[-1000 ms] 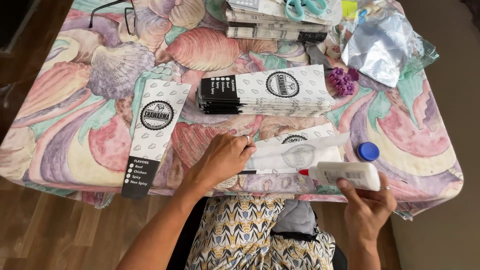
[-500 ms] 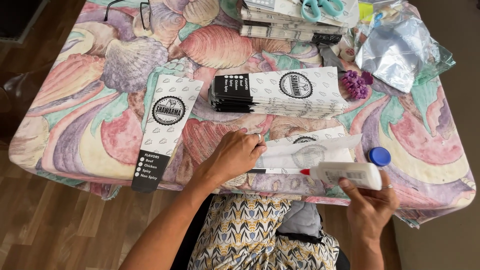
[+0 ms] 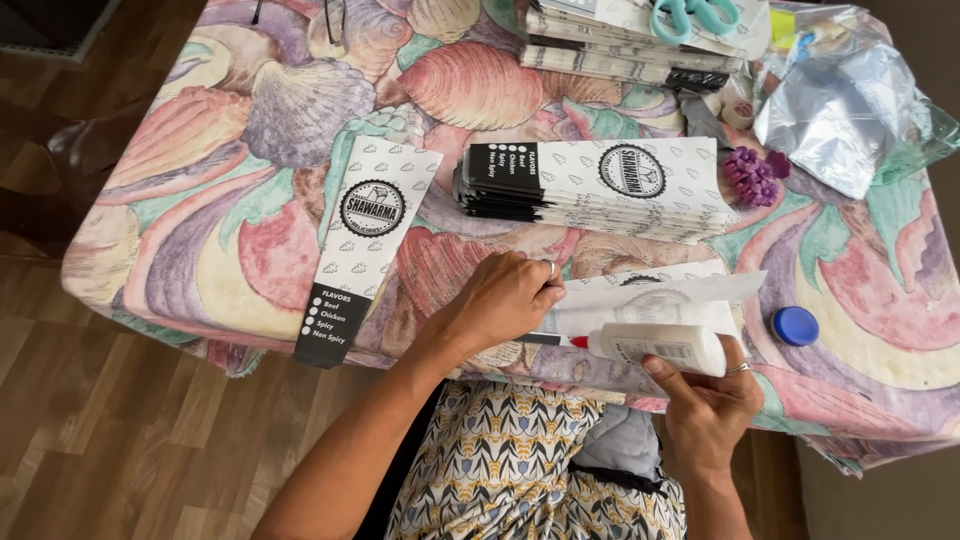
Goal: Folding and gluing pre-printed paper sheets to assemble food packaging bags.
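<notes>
My left hand (image 3: 503,298) presses flat on the left end of an unfolded white paper sleeve (image 3: 655,300) lying at the table's near edge. My right hand (image 3: 712,400) grips a white glue bottle (image 3: 660,346) held sideways, its red nozzle touching the paper just right of my left hand. One finished white-and-black paper sleeve (image 3: 363,245) lies by itself to the left. A stack of the same sleeves (image 3: 600,185) sits just beyond my hands.
A blue bottle cap (image 3: 795,325) lies right of the glue bottle. A purple spiky thing (image 3: 755,173), a clear plastic bag (image 3: 840,100), turquoise scissors (image 3: 690,14) and more sleeve stacks (image 3: 620,45) sit at the back right on the shell-patterned tablecloth (image 3: 200,200).
The view has shifted slightly. Both hands stay almost where they were, with the nozzle still at the paper beside my left hand.
</notes>
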